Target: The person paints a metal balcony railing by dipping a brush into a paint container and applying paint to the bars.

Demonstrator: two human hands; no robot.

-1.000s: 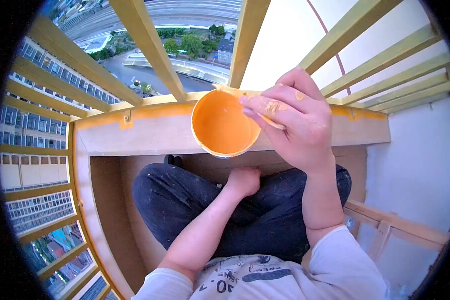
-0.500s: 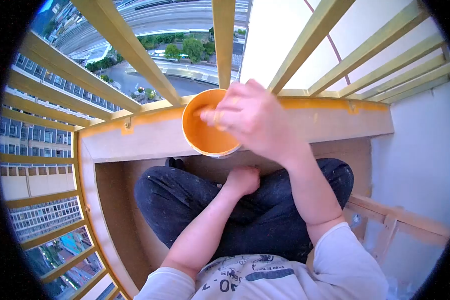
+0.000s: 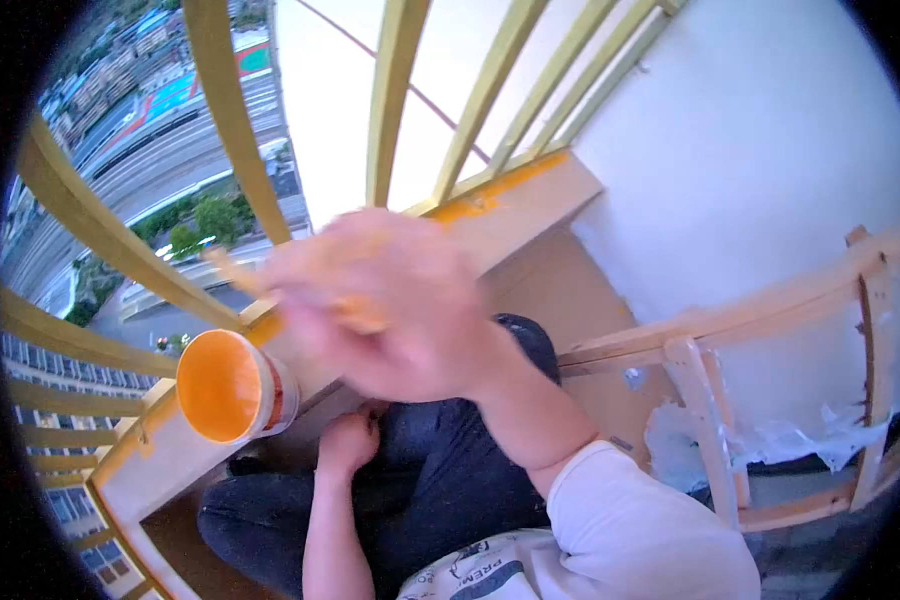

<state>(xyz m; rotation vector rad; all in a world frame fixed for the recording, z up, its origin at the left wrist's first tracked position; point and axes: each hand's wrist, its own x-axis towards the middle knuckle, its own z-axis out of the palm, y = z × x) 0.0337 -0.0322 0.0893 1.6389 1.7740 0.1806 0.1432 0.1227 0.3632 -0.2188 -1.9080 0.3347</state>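
Observation:
My right hand (image 3: 380, 305) is raised over the ledge, smeared by motion. It is closed round a thin, orange-tan stick-like tool (image 3: 232, 272), whose tip end points left; orange also shows at the fingers. To its lower left stands a white bucket (image 3: 277, 392), its inside coated orange and its mouth tilted towards me. My left hand (image 3: 350, 442) is closed in a fist by my dark trousers, near the ledge, below and right of the bucket. What lies inside that fist, if anything, is hidden.
Yellow railing bars (image 3: 235, 120) rise behind the bucket, with roads and buildings far below. The pale ledge (image 3: 515, 215) carries orange smears along the bars. At right, a wooden frame (image 3: 700, 345) with torn plastic sheeting (image 3: 800, 445) stands before the white wall (image 3: 760, 150).
My right hand has come out of the bucket's mouth with the stick-like tool. My view has turned right, so the bucket now appears further left. My left hand stays closed.

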